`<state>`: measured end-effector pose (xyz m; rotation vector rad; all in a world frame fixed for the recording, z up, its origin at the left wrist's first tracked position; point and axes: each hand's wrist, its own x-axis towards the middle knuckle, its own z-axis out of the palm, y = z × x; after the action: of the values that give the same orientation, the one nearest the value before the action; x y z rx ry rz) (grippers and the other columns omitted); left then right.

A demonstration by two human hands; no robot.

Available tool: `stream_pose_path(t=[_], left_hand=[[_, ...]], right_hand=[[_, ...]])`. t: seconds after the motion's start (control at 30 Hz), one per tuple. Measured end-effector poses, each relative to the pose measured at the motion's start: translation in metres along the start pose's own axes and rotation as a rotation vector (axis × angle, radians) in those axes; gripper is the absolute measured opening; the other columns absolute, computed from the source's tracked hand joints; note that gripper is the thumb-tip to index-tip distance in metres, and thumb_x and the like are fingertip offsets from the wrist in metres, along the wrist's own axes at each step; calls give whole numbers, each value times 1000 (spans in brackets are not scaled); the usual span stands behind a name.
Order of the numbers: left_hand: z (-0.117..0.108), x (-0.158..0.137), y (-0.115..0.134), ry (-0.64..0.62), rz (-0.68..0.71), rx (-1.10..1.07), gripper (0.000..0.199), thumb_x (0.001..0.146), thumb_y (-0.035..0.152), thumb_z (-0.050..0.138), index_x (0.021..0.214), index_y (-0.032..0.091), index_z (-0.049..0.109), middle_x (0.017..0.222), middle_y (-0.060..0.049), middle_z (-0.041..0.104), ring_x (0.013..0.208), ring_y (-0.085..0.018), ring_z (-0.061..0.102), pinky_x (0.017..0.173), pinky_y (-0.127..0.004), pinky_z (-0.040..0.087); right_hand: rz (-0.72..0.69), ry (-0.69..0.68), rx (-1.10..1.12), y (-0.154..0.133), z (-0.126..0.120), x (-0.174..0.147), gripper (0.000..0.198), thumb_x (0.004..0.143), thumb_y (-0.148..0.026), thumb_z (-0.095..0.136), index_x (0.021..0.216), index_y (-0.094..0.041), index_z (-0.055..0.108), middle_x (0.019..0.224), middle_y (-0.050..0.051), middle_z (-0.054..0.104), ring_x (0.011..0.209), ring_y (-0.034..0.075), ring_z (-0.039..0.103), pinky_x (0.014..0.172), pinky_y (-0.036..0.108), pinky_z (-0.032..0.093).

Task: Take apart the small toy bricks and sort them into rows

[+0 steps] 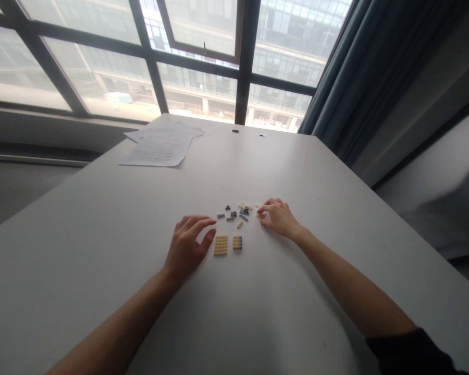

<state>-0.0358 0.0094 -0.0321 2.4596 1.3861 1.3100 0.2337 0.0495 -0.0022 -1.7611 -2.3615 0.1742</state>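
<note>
My left hand (191,240) rests over the table, thumb and fingers apart, holding nothing. Just right of its thumb lies a tan studded building plate (221,246). Beside that plate sits a smaller block of tan and grey bricks (237,242). At the right of the loose pieces, my right hand (278,217) has its fingertips closed around a small tan brick (260,215), partly hidden by the fingers. A single small tan brick (239,225) lies between the hands. Behind it are several grey pieces (230,219) and a group of cream pieces (245,205).
The white table (133,291) stretches away to large windows (203,88). Printed sheets of paper (160,148) lie at its far left. Two round holes, one dark hole (235,131) among them, are near the far edge. A dark curtain (359,67) hangs on the right.
</note>
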Motion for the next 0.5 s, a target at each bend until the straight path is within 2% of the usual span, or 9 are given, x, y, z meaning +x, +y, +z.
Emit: stream_pose_path(t=[0.17, 0.3, 0.5], left_hand=[[1, 1, 1, 8, 20, 6, 16, 88, 26, 54, 96, 18, 65, 97, -6, 66, 96, -22, 58, 87, -38, 44], [0, 1, 0, 15, 45, 7, 14, 88, 24, 54, 96, 18, 65, 97, -6, 67, 95, -22, 58, 87, -38, 44], [1, -2, 7, 50, 183, 9, 14, 84, 22, 62, 98, 21, 64, 96, -5, 68, 95, -21, 59, 86, -37, 44]], right_hand=[[-22, -41, -19, -1, -2, 4, 16, 83, -24, 60, 93, -22, 72, 109, 8, 63, 104, 25, 51, 89, 37, 38], [-73, 4, 40, -2, 1, 0, 12, 84, -21, 62, 93, -20, 71, 110, 9, 62, 108, 26, 50, 92, 40, 37], [-193, 143, 450, -29, 4, -27, 16, 84, -18, 63, 99, -21, 66, 108, 6, 63, 108, 21, 52, 97, 38, 37]])
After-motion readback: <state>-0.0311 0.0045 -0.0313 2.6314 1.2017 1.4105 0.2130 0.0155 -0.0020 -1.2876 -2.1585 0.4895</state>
